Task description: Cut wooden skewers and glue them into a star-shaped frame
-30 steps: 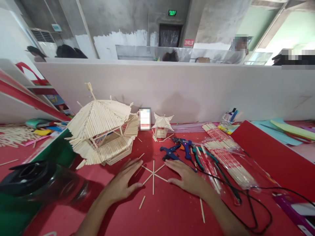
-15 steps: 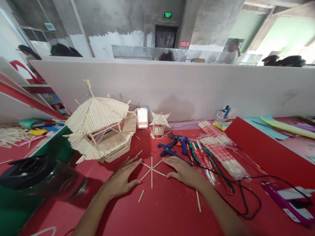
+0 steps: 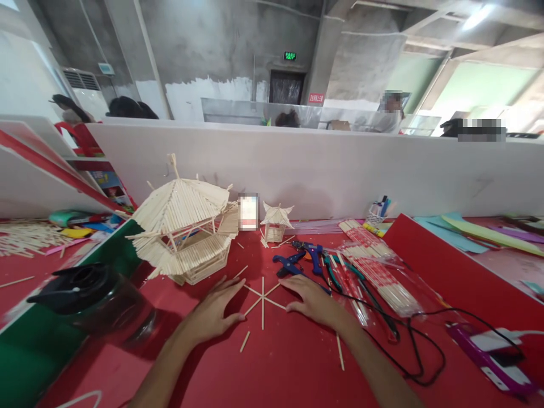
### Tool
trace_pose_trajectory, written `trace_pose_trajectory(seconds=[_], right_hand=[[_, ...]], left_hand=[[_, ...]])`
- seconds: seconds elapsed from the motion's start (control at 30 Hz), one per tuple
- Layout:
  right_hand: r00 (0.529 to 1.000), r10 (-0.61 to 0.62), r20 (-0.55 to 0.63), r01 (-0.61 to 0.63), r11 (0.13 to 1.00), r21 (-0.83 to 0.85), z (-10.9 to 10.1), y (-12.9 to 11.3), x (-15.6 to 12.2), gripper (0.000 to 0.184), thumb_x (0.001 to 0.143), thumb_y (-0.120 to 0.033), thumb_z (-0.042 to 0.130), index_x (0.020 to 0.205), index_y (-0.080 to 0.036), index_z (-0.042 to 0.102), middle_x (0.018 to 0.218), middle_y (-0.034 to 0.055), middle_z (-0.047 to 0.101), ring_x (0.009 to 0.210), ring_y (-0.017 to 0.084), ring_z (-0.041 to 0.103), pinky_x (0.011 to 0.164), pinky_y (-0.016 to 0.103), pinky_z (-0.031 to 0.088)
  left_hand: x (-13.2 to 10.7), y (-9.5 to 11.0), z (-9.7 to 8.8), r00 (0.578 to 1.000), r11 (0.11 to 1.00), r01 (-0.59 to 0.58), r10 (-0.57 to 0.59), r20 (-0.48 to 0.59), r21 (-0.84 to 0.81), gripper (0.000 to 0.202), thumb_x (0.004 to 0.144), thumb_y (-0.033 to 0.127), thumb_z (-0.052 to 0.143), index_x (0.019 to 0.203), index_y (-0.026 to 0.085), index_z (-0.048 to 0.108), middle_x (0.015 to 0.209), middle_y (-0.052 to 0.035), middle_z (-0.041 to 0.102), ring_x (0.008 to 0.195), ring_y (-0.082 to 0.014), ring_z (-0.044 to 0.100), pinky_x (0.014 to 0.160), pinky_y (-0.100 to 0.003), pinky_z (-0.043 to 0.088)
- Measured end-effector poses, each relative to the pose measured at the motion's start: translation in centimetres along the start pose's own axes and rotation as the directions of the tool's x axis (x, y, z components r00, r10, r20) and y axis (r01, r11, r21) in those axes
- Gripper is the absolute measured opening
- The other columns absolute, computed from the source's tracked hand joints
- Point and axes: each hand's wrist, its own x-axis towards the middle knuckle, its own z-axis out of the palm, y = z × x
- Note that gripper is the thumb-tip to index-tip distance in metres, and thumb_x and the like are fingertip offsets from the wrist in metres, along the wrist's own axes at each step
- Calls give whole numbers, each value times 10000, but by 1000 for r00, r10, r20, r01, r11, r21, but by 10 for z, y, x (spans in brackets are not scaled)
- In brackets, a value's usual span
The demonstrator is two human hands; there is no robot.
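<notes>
On the red table [image 3: 280, 368] lies a six-armed star of thin wooden sticks [image 3: 262, 306], crossing at one middle point. My left hand [image 3: 219, 306] rests at its left side, fingers spread, thumb by the ends of its left arms. On the other side my right hand [image 3: 308, 297] lies with fingers apart, its fingertips at the ends of the right arms. Neither hand grips anything. A short loose stick [image 3: 245, 341] lies below the star, and a longer stick [image 3: 340, 351] sits under my right forearm. Another stick [image 3: 240, 272] lies beyond my left fingertips.
A large stick pavilion [image 3: 187, 226] stands back left, a small one [image 3: 277, 221] at the back middle. A blue glue gun [image 3: 314, 256], pliers [image 3: 289, 264] and bagged sticks [image 3: 382, 277] lie right, with a black cable. A dark bottle [image 3: 106, 306] stands left; a purple power strip [image 3: 480, 357] lies right.
The camera view has tilted up slightly and shifted, so the scene sits a little lower. Both hands and the star of sticks keep nearly the same places on the table.
</notes>
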Motion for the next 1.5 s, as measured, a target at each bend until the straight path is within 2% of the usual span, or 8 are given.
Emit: trace_pose_trajectory(seconds=[0.23, 0.4, 0.6, 0.73, 0.87, 1.03, 1.17, 1.5], right_hand=[[1000, -10, -29, 9, 1000, -23, 4, 2, -1, 611, 839, -401, 724, 1390, -221, 531, 1392, 95, 565, 1293, 254, 482, 1116, 403, 355], [999, -33, -31, 32, 999, -24, 1, 0, -3, 574, 841, -375, 727, 1364, -223, 548, 1387, 95, 557, 1286, 241, 482, 1109, 386, 363], [997, -43, -61, 42, 999, -22, -2, -18, -6, 354, 880, -329, 682, 1221, -246, 634, 1248, 66, 616, 1166, 210, 554, 1023, 349, 439], [991, -93, -95, 87, 994, -61, 4, -31, -4, 245, 959, -236, 549, 1184, -231, 646, 1146, 60, 653, 1074, 184, 588, 969, 327, 476], [970, -200, -140, 183, 975, -127, 9, -26, 0, 335, 961, -105, 453, 1191, -230, 662, 1210, 72, 652, 1141, 188, 567, 1011, 349, 467], [945, -279, -170, 241, 946, -216, 17, -10, 3, 331, 936, -94, 495, 1182, -206, 685, 1263, 87, 653, 1169, 218, 565, 1030, 392, 467], [949, -256, -185, 209, 948, -242, 22, -4, 6, 350, 907, -68, 522, 1177, -209, 693, 1214, 77, 683, 1099, 213, 597, 980, 379, 496], [969, -196, -152, 156, 959, -238, 25, -2, 9, 362, 899, -84, 549, 1177, -259, 701, 1182, 59, 704, 1056, 212, 608, 931, 387, 491]], left_hand=[[0, -2, 4, 1000, 1000, 9, -9, -1, 21, 733, 861, 560, 615, 1493, 274, 378, 1531, -94, 405, 1426, -313, 342, 1164, -525, 294], [1, -3, 4, 999, 999, -26, 26, -26, 36, 706, 872, 557, 601, 1478, 252, 407, 1501, -113, 450, 1392, -308, 404, 1153, -520, 318], [0, 5, 0, 989, 991, -121, 126, -80, 59, 581, 913, 506, 576, 1423, 247, 478, 1455, -106, 513, 1354, -282, 459, 1135, -504, 358], [3, 16, 5, 970, 978, -202, 207, -130, 56, 407, 968, 364, 529, 1356, 242, 543, 1394, -93, 574, 1305, -243, 508, 1115, -467, 401], [6, 25, 7, 946, 953, -302, 304, -113, 36, 352, 975, 246, 516, 1321, 275, 576, 1306, -66, 634, 1242, -215, 547, 1069, -418, 445], [5, 28, 1, 934, 936, -352, 352, -59, 20, 320, 942, 229, 572, 1257, 253, 625, 1149, -60, 705, 1047, -199, 645, 1029, -411, 455], [4, 26, 0, 934, 935, -355, 355, -26, 26, 290, 931, 225, 586, 1214, 244, 647, 1153, -60, 714, 1051, -216, 647, 1005, -423, 460], [4, 24, 0, 942, 943, -332, 332, -43, 10, 278, 938, 239, 568, 1196, 267, 669, 1135, -51, 723, 1053, -217, 638, 942, -387, 502]])
